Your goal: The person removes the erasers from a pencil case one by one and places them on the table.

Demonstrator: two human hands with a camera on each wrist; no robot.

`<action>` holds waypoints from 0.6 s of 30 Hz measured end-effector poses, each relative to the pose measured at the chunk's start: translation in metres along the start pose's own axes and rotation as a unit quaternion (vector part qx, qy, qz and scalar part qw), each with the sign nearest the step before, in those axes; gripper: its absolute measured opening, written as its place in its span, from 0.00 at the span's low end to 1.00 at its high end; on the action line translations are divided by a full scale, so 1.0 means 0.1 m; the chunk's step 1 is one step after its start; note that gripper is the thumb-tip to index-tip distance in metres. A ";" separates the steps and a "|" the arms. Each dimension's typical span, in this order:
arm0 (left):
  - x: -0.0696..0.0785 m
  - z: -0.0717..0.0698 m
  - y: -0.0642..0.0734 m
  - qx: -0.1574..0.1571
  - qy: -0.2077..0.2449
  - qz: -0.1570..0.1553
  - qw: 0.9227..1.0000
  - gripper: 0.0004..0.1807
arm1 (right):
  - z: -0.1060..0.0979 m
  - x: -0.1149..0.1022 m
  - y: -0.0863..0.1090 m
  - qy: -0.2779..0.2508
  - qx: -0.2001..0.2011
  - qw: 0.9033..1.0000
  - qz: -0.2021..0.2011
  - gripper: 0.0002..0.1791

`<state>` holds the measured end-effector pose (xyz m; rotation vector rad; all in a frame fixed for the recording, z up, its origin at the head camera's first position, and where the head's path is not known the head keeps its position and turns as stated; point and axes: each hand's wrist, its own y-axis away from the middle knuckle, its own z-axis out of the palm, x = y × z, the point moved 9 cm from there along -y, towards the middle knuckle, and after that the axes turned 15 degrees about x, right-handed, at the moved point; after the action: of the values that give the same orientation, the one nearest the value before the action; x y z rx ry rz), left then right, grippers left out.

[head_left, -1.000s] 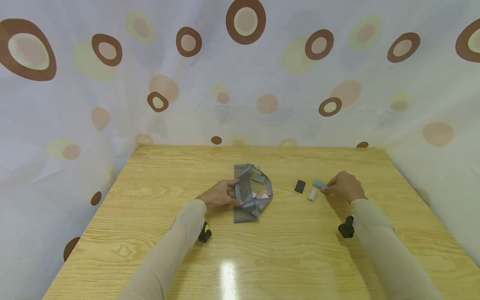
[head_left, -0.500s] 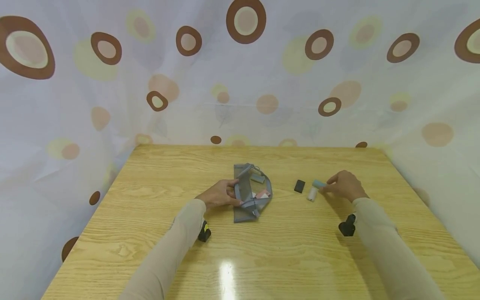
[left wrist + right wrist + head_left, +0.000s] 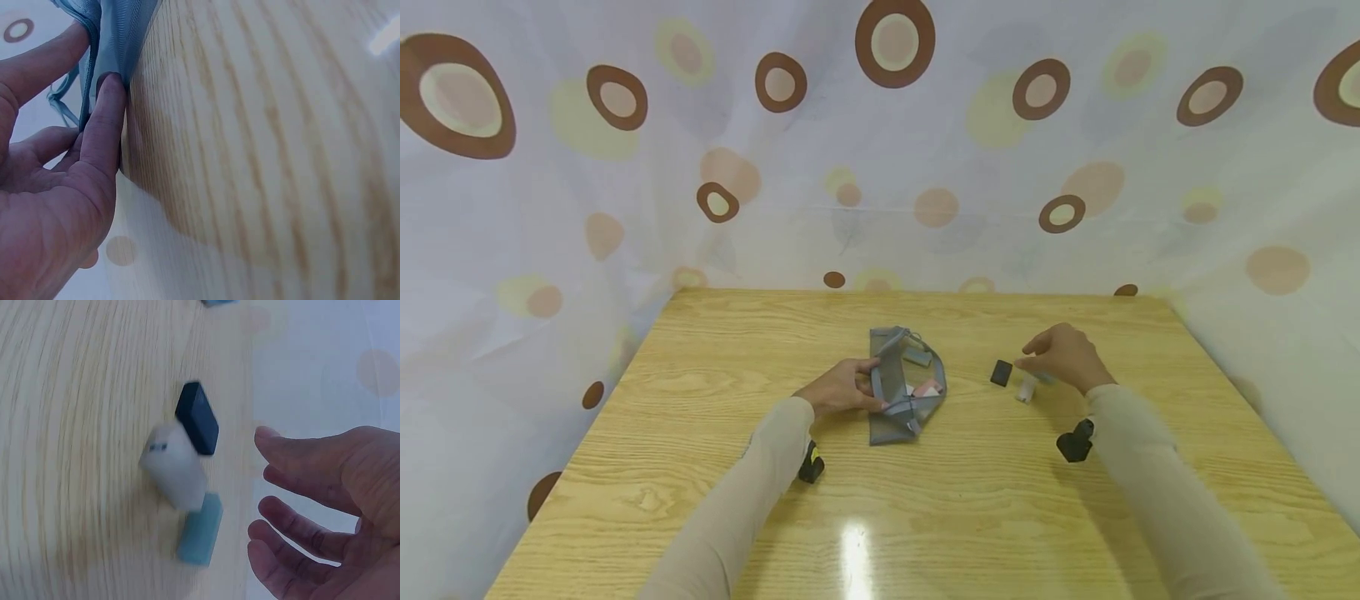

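My left hand (image 3: 838, 388) pinches the near edge of a grey-blue zip pouch (image 3: 891, 379), whose mouth gapes toward the right. In the left wrist view, the thumb and fingers sit on either side of the pouch's fabric (image 3: 128, 31). Small blocks show inside it, one grey-green (image 3: 917, 357) and one pink (image 3: 927, 387). Over to the right, my right hand (image 3: 1066, 358) hovers with nothing in its loosely bent fingers. Close by lie a black block (image 3: 199, 419), a blurred white piece (image 3: 175, 465) with dark marks, and a light-blue block (image 3: 201, 531), partly hidden in the head view.
Everything lies on a wood-grain table (image 3: 970, 500). A patterned white curtain (image 3: 880, 242) hangs behind it and along both sides. Black wrist cameras (image 3: 1077, 442) are strapped below the sleeves.
My right hand has let go of the light-blue block, risen and moved left, toward the black block. The left hand keeps its hold on the pouch.
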<state>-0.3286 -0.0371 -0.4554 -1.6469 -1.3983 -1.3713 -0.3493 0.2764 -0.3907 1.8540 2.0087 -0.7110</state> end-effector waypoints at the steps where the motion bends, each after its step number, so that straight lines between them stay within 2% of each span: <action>1: 0.00 0.00 0.00 0.000 0.000 0.001 1.000 0.50 | 0.02 -0.05 -0.01 -0.005 0.000 1.000 0.000 0.22; 9: 0.02 -0.01 0.01 -0.002 0.002 -0.002 1.000 0.50 | 0.24 -0.38 -0.04 -0.033 -0.010 0.999 0.002 0.21; 18: -0.02 0.01 -0.01 -0.003 0.015 -0.008 1.000 0.51 | 0.48 -0.61 -0.06 -0.053 -0.009 0.999 -0.006 0.21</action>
<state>-0.3290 -0.0362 -0.4575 -1.6162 -1.3950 -1.4037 -0.3531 0.1987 -0.3959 1.7580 1.9539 -0.7746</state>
